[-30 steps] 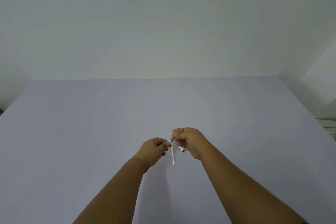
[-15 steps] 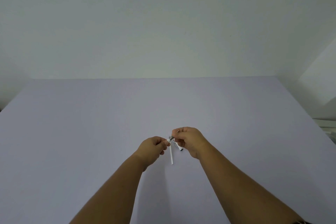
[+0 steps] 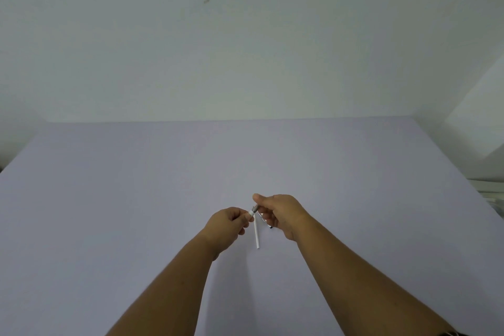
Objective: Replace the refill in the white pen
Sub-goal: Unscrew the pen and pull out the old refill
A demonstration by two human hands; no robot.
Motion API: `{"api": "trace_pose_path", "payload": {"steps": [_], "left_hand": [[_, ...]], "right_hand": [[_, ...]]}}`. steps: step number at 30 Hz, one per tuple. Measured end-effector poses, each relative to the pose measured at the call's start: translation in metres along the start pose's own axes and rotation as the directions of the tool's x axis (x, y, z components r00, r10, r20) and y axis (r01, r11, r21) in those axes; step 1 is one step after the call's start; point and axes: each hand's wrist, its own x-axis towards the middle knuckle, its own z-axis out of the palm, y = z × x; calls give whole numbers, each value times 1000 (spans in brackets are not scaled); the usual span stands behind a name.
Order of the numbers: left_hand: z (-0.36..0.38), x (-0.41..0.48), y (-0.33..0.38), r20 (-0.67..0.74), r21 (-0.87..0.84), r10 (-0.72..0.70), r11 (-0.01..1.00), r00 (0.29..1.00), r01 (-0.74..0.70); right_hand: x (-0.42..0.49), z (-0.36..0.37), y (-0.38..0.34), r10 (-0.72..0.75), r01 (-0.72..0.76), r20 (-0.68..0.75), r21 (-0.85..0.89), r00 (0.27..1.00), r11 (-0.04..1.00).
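Observation:
Both hands meet above the middle of the table. My left hand (image 3: 228, 220) pinches the top of the white pen barrel (image 3: 256, 234), which hangs down and toward me. My right hand (image 3: 278, 211) closes its fingertips on the grey tip piece (image 3: 254, 209) at the barrel's upper end. A thin refill (image 3: 266, 222) with a dark point slants out from under the right palm; most of it is hidden by the fingers.
A pale lilac table (image 3: 136, 199) fills the lower view, with a plain white wall behind. The table's right edge (image 3: 463, 172) borders a white ledge or shelf at the far right.
The hands stay joined at the pen's upper end. The barrel has swung slightly, now hanging closer to vertical. My right thumb and fingers have shifted a little on the grey tip.

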Motion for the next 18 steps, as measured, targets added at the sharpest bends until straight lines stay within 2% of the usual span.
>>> {"api": "trace_pose_path", "payload": {"steps": [2, 4, 6, 10, 14, 18], "left_hand": [[1, 0, 0, -1, 0, 0, 1000, 1000, 0], [1, 0, 0, -6, -8, -4, 1000, 1000, 4], [1, 0, 0, -7, -20, -4, 1000, 1000, 4], [3, -1, 0, 1, -9, 9, 1000, 1000, -9], [4, -2, 1, 1, -11, 7, 1000, 1000, -7], [3, -2, 1, 5, -29, 6, 1000, 1000, -6]], "right_hand": [[-1, 0, 2, -38, 37, 14, 13, 999, 999], [0, 0, 3, -80, 74, 54, 107, 995, 992], [0, 0, 2, -72, 62, 63, 145, 995, 987], [-5, 2, 4, -19, 19, 6, 31, 1000, 999], [-3, 0, 4, -80, 75, 41, 126, 996, 989], [-8, 0, 3, -7, 3, 43, 93, 999, 996]]}}
